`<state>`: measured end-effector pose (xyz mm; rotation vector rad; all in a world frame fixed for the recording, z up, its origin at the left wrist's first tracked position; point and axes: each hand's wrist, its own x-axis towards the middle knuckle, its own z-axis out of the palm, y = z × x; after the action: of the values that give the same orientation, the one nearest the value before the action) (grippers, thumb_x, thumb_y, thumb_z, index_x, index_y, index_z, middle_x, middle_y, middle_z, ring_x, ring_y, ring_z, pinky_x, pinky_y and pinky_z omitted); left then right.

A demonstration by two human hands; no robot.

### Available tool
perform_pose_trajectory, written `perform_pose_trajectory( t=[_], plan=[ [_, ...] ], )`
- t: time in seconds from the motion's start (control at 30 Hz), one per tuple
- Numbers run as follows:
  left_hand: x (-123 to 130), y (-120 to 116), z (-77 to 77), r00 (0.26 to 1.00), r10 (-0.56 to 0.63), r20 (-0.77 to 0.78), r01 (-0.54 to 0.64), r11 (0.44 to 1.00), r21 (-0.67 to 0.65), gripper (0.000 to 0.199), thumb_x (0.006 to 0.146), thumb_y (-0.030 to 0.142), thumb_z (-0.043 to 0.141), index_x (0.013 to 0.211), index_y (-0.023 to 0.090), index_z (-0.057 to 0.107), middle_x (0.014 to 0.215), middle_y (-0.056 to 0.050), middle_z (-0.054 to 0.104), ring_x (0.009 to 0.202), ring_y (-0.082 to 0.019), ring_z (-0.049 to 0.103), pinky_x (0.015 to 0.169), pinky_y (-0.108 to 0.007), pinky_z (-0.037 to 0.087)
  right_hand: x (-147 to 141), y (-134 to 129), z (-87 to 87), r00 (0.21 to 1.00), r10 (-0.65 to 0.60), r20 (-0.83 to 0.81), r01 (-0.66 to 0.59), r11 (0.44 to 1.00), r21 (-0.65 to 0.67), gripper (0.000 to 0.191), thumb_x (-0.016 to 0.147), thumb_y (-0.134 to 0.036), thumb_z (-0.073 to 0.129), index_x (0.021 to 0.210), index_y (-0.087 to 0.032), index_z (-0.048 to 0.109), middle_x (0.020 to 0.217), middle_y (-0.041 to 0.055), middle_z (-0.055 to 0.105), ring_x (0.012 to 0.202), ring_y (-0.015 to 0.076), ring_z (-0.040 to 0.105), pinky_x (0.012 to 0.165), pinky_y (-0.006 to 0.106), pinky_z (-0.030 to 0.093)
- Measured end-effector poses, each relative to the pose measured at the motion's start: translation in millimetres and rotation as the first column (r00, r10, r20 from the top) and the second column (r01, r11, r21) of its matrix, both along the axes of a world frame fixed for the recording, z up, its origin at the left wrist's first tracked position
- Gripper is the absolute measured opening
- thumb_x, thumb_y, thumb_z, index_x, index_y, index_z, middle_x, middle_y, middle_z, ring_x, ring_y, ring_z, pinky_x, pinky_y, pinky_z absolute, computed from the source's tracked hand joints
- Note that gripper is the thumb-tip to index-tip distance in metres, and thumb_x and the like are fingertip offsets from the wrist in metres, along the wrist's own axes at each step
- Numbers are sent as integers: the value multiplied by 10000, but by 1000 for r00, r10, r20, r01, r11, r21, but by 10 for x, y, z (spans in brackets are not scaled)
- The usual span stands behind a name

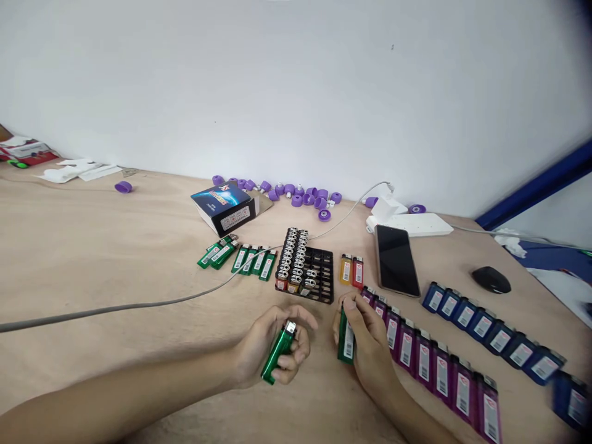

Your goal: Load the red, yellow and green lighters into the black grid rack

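Note:
My left hand (259,348) is closed around a green lighter (279,351), its metal top pointing up and away. In my right hand (367,333) another green lighter (346,339) is pinched, with its white barcode label facing me. Just beyond both hands sits a black slotted tray (326,290). Upright lighters (291,256) fill its left side, while many slots on the right show bare. Several green lighters (253,260) lie left of the tray. A yellow lighter (346,269) and a red lighter (357,272) lie to its right.
Rows of purple lighters (423,357) and blue lighters (483,324) lie at right. Behind them are a phone (396,259), a black mouse (491,279) and a white power strip (425,224). A blue box (224,206) stands near purple caps (296,200). A grey cable (161,303) crosses the table.

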<state>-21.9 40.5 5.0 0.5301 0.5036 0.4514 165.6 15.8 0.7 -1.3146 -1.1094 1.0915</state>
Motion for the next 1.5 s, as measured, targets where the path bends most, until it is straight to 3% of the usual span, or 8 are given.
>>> perform_pose_trajectory(
  t=[0.37,0.57,0.73,0.83,0.9,1.03,1.27,1.5],
  plan=[
    [-11,-6,69,997,-74,-20,75,995,69,362,902,553,506,963,201,561,412,127,302,307,-62,128,291,-148,221,-24,3,25,994,26,107,-27,1000,8,514,964,-678,421,700,-238,459,575,-51,401,499,126,369,465,246,324],
    [63,-101,91,949,-114,-292,220,907,359,550,792,739,644,843,211,500,396,143,331,283,-52,229,276,-147,247,-21,-23,13,990,100,104,-102,995,17,435,956,-670,443,866,-249,504,629,-66,390,484,118,379,426,225,341],
    [86,-147,16,945,-32,-324,167,903,397,578,813,780,567,853,207,514,373,142,326,293,-59,216,294,-167,256,-23,-29,41,970,241,-24,-242,970,-21,409,911,-595,594,1108,-245,514,661,-70,456,517,117,432,462,215,367],
    [82,-135,19,939,37,-342,133,878,460,551,852,755,538,847,204,518,371,135,311,296,-69,222,317,-190,230,-32,-11,48,966,249,-74,-249,968,4,370,867,-574,660,905,-221,554,662,-53,466,542,113,439,478,220,370],
    [62,-118,49,903,197,-381,86,786,612,484,913,663,537,808,190,545,444,88,398,372,-81,329,389,-202,283,-29,-4,38,985,168,-31,-166,985,44,361,868,-541,671,776,-216,544,635,-46,465,536,112,431,474,224,364],
    [-16,-68,85,744,555,-373,83,477,875,231,985,376,541,1048,176,637,765,-7,602,679,-132,532,635,-227,404,10,12,3,987,-87,133,55,973,226,183,927,-402,621,884,-224,624,648,-24,554,546,135,511,525,246,436],
    [-28,62,-9,709,610,-354,269,230,935,571,995,255,462,1540,228,292,633,79,465,538,-120,440,565,-215,339,45,277,-93,892,-367,264,195,839,508,170,959,-269,563,1103,-217,637,975,62,725,847,209,705,755,314,557],
    [21,82,27,704,572,-421,346,242,907,587,969,215,459,1529,231,283,691,63,533,541,-115,464,544,-211,345,-41,580,-100,817,-290,498,7,869,494,216,995,-297,512,791,-225,519,688,-3,604,639,177,608,618,282,467]
  ],
)
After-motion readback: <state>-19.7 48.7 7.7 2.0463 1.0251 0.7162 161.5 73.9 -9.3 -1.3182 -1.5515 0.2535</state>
